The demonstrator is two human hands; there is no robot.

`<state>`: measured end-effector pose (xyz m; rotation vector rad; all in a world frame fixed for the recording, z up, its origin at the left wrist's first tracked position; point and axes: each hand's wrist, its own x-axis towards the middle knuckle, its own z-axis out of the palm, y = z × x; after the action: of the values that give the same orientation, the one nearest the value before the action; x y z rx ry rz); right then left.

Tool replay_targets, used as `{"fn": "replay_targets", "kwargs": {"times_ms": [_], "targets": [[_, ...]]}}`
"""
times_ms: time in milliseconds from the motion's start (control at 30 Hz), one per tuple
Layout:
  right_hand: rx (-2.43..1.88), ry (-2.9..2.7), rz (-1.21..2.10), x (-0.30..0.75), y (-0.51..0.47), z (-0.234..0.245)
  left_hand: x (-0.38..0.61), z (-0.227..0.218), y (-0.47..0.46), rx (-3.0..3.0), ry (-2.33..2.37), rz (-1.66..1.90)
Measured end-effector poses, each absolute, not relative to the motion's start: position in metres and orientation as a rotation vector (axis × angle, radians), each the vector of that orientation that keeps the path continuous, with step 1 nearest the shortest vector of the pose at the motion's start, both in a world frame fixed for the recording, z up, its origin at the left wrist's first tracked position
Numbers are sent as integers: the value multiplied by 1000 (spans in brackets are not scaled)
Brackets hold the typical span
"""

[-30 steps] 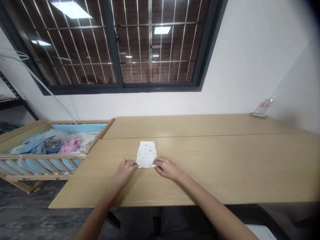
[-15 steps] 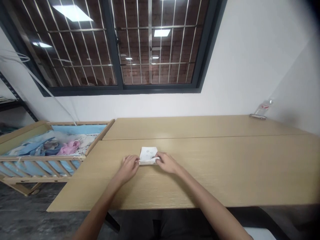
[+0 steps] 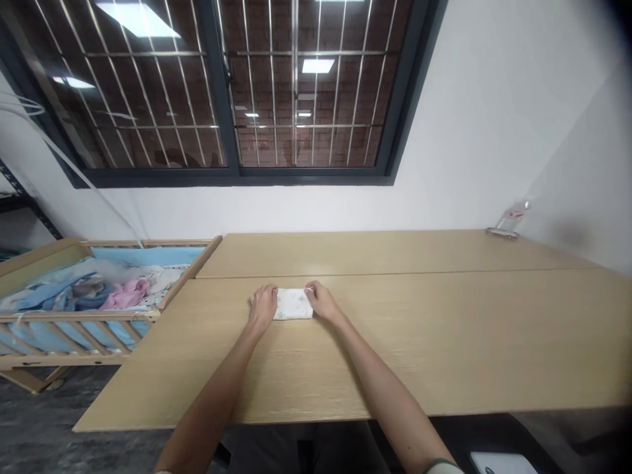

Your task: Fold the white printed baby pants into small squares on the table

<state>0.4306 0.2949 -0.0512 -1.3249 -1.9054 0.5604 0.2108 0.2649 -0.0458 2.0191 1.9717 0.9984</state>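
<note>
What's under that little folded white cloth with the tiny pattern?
The folded white patterned cloth lies on a light wooden table; the wood right beneath it is covered.

The folded cloth (image 3: 293, 304) is white with a faint scatter of small grey-green print, and it lies on a pale oak-coloured counter (image 3: 395, 342) with fine wood grain. In the honey-toned wooden crib (image 3: 74, 315), a pale blue bumper (image 3: 148, 255) lines the side, and a pink garment (image 3: 126, 295) sits among blue and white bedding (image 3: 49, 296). Beyond the charcoal window frame (image 3: 232, 178), red-brown brickwork (image 3: 306, 148) shows behind silver bars (image 3: 295, 85).
</note>
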Motion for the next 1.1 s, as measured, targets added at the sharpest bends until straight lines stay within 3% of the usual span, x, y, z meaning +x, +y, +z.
{"fn": "replay_targets", "kwargs": {"times_ms": [167,333,600,800,1100], "targets": [[-1338,-1860,567,430,302,-74,211,-62,270,1999,1979,1016],[-1300,-1873,596,433,293,-65,205,-68,270,2033,1944,1059],[-1234,-2075,101,414,253,-40,208,-62,250,2214,1815,1179],[-1179,-2421,47,389,248,-54,229,-68,237,2514,1471,879],[-1277,-2494,75,388,252,-59,234,-84,245,2435,1663,720]]}}
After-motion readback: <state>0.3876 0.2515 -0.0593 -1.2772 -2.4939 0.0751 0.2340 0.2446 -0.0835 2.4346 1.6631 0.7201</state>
